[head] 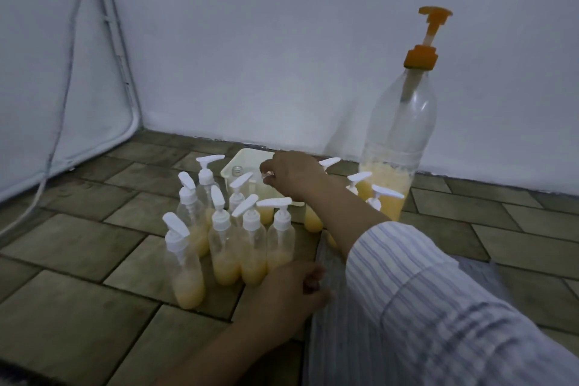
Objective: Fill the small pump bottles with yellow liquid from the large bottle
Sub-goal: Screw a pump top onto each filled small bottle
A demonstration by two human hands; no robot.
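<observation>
A large clear bottle [395, 147] with an orange pump stands by the wall at the right, yellow liquid in its lower part. Several small pump bottles [250, 247] with white pumps and yellow liquid at the bottom stand clustered on the tiled floor. Behind them is a white tray [238, 157] holding an uncapped small bottle [237, 170]. My right hand [289, 174] reaches over the tray and pinches the neck of a small clear bottle there. My left hand [289, 294] rests low in front of the cluster with fingers curled, holding nothing that I can see.
More small pump bottles [377, 194] stand beside the large bottle's base. A white wall runs behind, with a padded panel and a cable [59, 122] at the left. Striped fabric [332, 338] lies under my right arm on the brown tiles.
</observation>
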